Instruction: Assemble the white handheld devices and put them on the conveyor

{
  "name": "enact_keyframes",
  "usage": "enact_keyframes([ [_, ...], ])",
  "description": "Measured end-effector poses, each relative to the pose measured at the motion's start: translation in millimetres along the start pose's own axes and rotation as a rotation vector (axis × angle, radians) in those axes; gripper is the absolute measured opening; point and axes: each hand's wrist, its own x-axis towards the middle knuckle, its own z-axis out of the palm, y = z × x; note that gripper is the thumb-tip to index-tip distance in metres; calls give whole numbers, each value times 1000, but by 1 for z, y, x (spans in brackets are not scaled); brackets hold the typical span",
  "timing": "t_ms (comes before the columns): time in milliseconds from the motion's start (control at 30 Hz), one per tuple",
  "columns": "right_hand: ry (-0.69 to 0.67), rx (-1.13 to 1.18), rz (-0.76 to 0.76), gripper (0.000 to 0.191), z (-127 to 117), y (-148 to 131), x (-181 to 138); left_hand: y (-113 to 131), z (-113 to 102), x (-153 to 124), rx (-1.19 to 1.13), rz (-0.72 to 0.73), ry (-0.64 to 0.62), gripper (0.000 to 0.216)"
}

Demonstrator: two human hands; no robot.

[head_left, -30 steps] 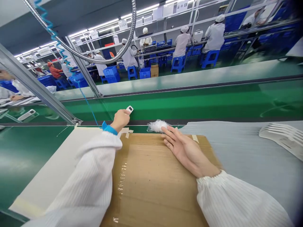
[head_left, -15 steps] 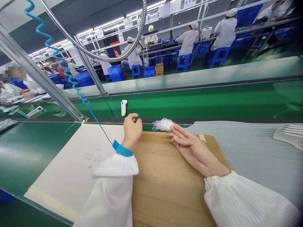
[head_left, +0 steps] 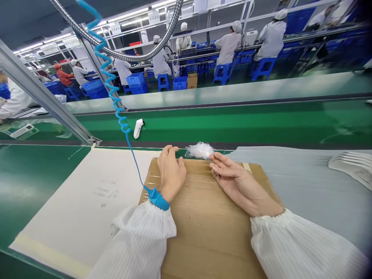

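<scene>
Our left hand (head_left: 172, 172) has released the white device (head_left: 139, 127), now at its eleven o'clock, and withdrawn; our right hand (head_left: 240, 184) grasps nothing: the set-down looks finished

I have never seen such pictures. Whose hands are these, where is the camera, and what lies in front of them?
There is no robot: these are one person's bare hands, seen from a camera worn on the head. The left hand, with a blue wristband, is loosely curled over brown cardboard. The right hand is open beside crumpled clear plastic; whether it touches is unclear. Neither hand seems to grip anything. Beyond, a white handheld device lies on a green strip.
</scene>
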Motion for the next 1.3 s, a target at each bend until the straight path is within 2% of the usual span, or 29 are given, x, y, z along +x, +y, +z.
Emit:
enact_keyframes([
  [267, -19, -32, -13, 40, 0, 0, -1, 1, 0, -2, -6, -16, -2, 31],
  [500, -46, -59, -22, 22, 2, 0, -2, 1, 1, -1, -20, -10, 9, 31],
  [667, -56, -29, -19, 28, 2, 0, -1, 1, 0, -1, -14, -17, -15, 31],
  [1300, -62, -24, 0, 28, 1, 1, 0, 0, 1, -1, -41, 6, -9, 26],
])
